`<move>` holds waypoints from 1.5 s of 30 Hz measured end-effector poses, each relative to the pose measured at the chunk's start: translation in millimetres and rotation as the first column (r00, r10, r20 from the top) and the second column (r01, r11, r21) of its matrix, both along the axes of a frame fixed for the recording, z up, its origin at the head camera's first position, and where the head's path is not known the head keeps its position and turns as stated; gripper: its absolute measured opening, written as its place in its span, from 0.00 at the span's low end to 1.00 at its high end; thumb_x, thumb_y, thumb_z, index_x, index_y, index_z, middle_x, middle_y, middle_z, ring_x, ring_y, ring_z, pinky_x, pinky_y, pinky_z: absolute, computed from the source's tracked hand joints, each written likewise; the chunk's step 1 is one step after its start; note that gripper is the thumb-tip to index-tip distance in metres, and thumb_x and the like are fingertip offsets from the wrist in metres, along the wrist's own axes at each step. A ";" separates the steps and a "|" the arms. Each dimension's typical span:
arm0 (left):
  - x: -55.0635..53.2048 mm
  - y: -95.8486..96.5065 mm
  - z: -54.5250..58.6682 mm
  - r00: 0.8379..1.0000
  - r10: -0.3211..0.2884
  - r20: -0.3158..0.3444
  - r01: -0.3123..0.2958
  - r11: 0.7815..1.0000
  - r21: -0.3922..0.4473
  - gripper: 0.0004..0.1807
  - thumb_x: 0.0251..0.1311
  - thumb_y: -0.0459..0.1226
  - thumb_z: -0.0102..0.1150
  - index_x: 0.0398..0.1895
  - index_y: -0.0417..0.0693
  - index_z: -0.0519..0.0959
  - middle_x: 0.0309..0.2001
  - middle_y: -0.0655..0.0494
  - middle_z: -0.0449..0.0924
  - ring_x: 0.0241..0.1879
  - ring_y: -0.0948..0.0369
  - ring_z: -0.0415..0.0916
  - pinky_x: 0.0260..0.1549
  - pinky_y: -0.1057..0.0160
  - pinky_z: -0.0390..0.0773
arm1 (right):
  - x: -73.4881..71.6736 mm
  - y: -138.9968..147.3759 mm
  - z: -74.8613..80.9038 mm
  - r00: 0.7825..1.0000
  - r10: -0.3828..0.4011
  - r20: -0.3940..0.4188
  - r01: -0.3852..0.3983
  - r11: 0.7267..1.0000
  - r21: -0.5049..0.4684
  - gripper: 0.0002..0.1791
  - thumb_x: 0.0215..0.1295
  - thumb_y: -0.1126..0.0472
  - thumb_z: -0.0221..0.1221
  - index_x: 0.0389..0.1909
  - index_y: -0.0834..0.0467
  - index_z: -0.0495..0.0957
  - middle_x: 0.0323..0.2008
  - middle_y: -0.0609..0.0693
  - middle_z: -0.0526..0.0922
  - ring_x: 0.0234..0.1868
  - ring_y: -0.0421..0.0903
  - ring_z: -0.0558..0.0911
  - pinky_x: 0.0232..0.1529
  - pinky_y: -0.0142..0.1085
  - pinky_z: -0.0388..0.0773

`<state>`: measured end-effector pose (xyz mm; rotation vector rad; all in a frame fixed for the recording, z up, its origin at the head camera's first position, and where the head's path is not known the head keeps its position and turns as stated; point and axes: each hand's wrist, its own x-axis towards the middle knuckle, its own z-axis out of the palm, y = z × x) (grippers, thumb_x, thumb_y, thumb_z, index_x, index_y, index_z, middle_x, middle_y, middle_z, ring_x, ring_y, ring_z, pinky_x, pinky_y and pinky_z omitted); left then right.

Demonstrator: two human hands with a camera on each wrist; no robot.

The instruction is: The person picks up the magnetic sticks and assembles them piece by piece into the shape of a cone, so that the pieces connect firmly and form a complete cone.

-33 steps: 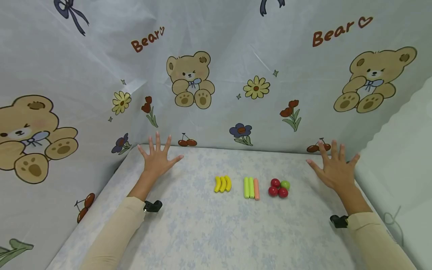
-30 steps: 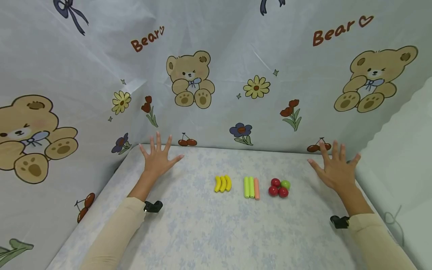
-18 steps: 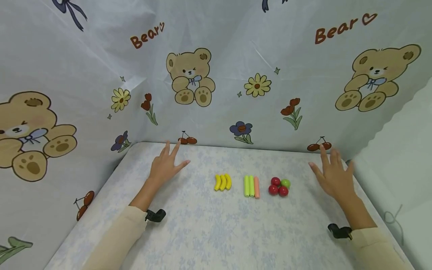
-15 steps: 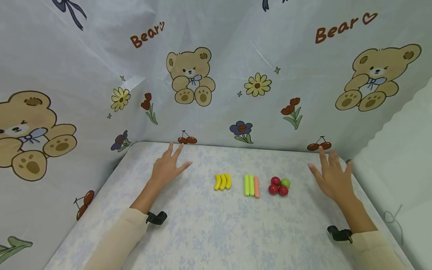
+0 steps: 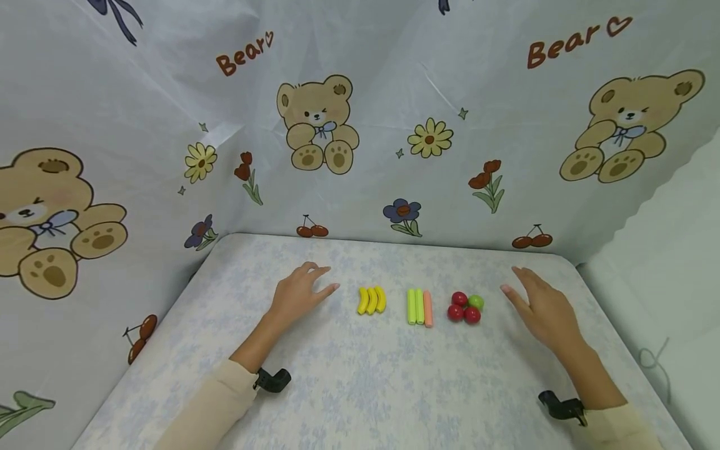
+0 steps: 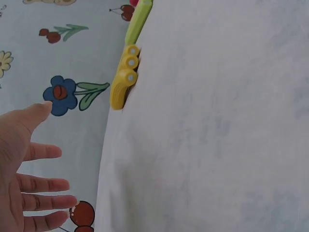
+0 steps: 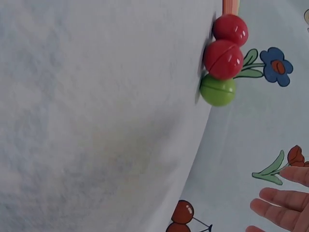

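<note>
My left hand (image 5: 297,294) is over the table, left of three small yellow toy bananas (image 5: 372,300), touching none of them. Its fingers look relaxed and spread apart in the left wrist view. Right of the bananas, two light green sticks (image 5: 415,307) and one orange stick (image 5: 429,309) lie side by side. Beyond them sits a cluster of three glossy red balls (image 5: 472,315) and one green ball (image 5: 475,302). My right hand (image 5: 545,312) hovers to the right of this cluster, holding nothing. In the right wrist view its fingers (image 7: 280,212) are partly cut off by the edge.
A pale blue-patterned cloth covers the table (image 5: 360,387). Behind and to the left hangs a sheet (image 5: 371,37) printed with bears and flowers. White material (image 5: 669,269) with a thin cord (image 5: 655,362) borders the right side. Black wrist cameras (image 5: 274,380) are strapped to both arms.
Both hands have drawn back from the table's far edge. The left has moved right toward the bananas, the right slightly toward the balls. Their widely spread fingers have relaxed. The small objects have stayed put.
</note>
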<state>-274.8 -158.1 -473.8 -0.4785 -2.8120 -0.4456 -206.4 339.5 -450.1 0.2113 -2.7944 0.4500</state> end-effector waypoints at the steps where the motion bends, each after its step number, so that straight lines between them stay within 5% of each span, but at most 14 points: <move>1: 1.3 3.4 -1.3 1.000 -0.008 0.015 0.008 1.000 0.005 0.31 0.65 0.62 0.60 0.64 0.57 0.81 0.57 0.48 0.79 0.44 0.53 0.82 0.24 0.59 0.80 | 1.3 -2.2 -0.4 1.000 0.003 -0.001 -0.003 1.000 0.005 0.38 0.77 0.41 0.52 0.71 0.68 0.65 0.66 0.76 0.67 0.62 0.76 0.70 0.57 0.71 0.67; 8: 4.2 25.2 -10.3 0.994 -0.039 0.101 0.033 0.998 0.059 0.25 0.63 0.61 0.63 0.52 0.56 0.87 0.46 0.55 0.82 0.31 0.62 0.78 0.21 0.66 0.73 | 8.1 -19.2 -2.7 0.999 0.043 -0.004 -0.043 0.999 0.030 0.28 0.66 0.51 0.68 0.59 0.66 0.79 0.49 0.68 0.84 0.44 0.64 0.84 0.36 0.54 0.84; 16: 2.7 47.1 -16.3 0.982 -0.064 0.177 0.053 0.997 0.064 0.23 0.63 0.61 0.63 0.44 0.55 0.88 0.38 0.57 0.81 0.27 0.64 0.74 0.20 0.66 0.72 | 7.0 -35.2 -11.4 0.992 0.094 0.090 -0.098 0.995 0.037 0.21 0.59 0.57 0.73 0.51 0.63 0.84 0.29 0.51 0.84 0.26 0.44 0.78 0.22 0.33 0.73; 28: 2.4 72.9 -26.1 0.970 -0.005 0.245 0.007 1.000 -0.007 0.22 0.62 0.61 0.64 0.35 0.52 0.84 0.31 0.60 0.77 0.24 0.63 0.69 0.23 0.63 0.71 | 0.0 -46.8 -22.5 0.979 0.117 0.166 -0.127 0.991 0.050 0.22 0.57 0.55 0.74 0.49 0.63 0.86 0.29 0.48 0.82 0.25 0.42 0.73 0.23 0.33 0.71; 38: 2.4 75.6 -23.8 0.974 0.004 0.226 0.008 0.998 -0.055 0.11 0.65 0.47 0.66 0.32 0.50 0.78 0.26 0.59 0.70 0.23 0.62 0.67 0.21 0.63 0.68 | -0.5 -49.9 -23.2 0.973 0.138 0.185 -0.152 0.986 0.064 0.21 0.57 0.58 0.75 0.50 0.62 0.85 0.30 0.48 0.82 0.25 0.41 0.73 0.22 0.33 0.70; 45: 2.8 77.0 -20.3 0.983 0.031 0.182 -0.012 0.995 -0.104 0.20 0.62 0.54 0.68 0.26 0.51 0.73 0.24 0.57 0.68 0.21 0.60 0.67 0.18 0.62 0.67 | -2.7 -52.1 -19.7 0.970 0.154 0.189 -0.169 0.984 0.065 0.19 0.56 0.58 0.75 0.47 0.61 0.86 0.32 0.50 0.85 0.27 0.42 0.76 0.27 0.36 0.76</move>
